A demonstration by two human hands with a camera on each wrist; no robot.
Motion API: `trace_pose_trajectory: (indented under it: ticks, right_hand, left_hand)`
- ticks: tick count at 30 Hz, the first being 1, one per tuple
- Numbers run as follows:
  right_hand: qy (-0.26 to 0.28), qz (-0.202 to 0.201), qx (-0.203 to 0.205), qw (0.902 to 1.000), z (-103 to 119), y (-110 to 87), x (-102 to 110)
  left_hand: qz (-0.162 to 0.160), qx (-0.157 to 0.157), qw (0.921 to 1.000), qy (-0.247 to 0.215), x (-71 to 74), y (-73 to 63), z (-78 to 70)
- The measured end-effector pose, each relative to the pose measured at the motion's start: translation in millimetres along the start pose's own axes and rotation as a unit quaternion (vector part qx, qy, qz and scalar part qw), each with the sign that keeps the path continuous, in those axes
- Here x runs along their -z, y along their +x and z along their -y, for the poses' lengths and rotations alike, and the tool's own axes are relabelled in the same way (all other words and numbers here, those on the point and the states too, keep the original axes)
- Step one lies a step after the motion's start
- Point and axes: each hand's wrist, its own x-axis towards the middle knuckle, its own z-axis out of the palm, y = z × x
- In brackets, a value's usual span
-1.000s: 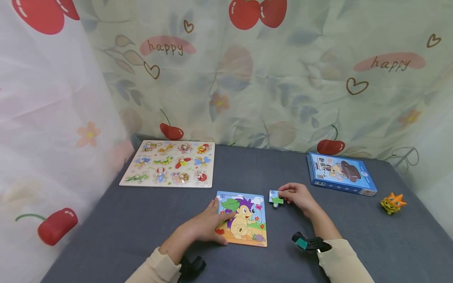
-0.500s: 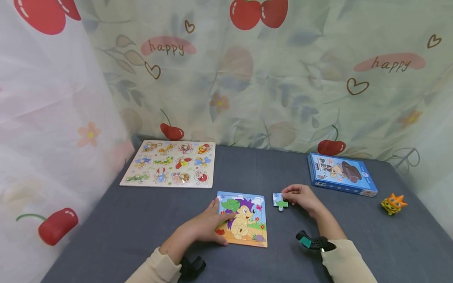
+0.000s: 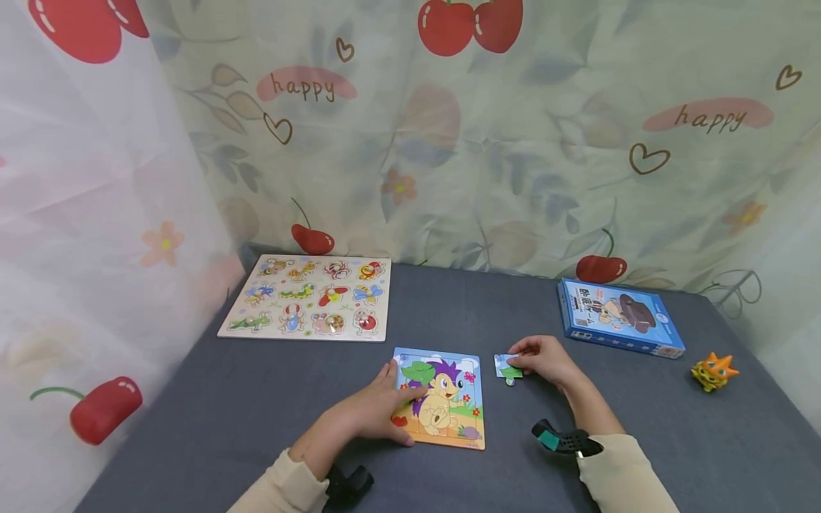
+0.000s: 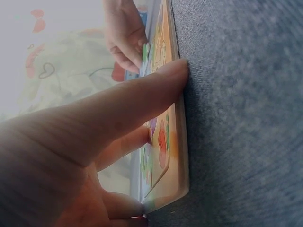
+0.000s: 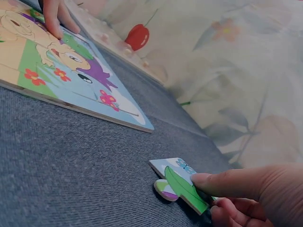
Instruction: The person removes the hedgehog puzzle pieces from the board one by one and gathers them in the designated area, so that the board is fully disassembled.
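A hedgehog jigsaw puzzle (image 3: 447, 417) lies in its tray, right of my left hand (image 3: 372, 406). That hand rests along the left side, with the thumb (image 4: 170, 78) on the near rim and one finger lying over the picture. Its fingers look fairly straight. To the right of the tray, my right hand (image 3: 545, 358) pinches a puzzle piece (image 5: 184, 184) between thumb and fingers. Pale blue with a green leaf and a small blue butterfly, the piece has a rounded tab towards me. A gap of cloth separates it from the tray (image 5: 61, 100). The fingers beneath the piece are partly hidden.
Back left lies a board with several insect pictures (image 3: 308, 298). A blue game box (image 3: 618, 317) lies back right, with a small orange and yellow spiky toy (image 3: 714, 371) in front of it. Printed curtains (image 3: 462, 157) hang along the back and left of the grey cloth (image 3: 256, 413).
My right hand has drawn the puzzle piece slightly to the right, away from the tray, and then stayed nearly still. The left hand has kept its place on the puzzle.
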Motion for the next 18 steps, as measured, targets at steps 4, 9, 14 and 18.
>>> trace_pose_trajectory:
  ticks: [4,9,14,18]
  right_hand:
    - [-0.007,-0.005,0.003,1.0000,2.4,-1.2,-1.5]
    - [-0.011,-0.011,0.003,0.9999,3.7,-1.1,-2.2]
    - [-0.015,-0.017,0.008,0.9997,2.8,-0.4,-3.1]
    - [-0.022,-0.016,0.006,0.9996,1.8,-0.8,-3.7]
  left_hand:
    - [0.001,-0.001,1.0000,0.001,0.7,-0.4,-0.6]
    - [0.000,0.000,1.0000,-0.001,2.5,-1.0,-0.9]
    - [-0.001,-0.001,1.0000,-0.003,2.8,-1.4,-0.9]
    - [0.002,-0.002,1.0000,-0.006,2.6,-2.2,-1.7]
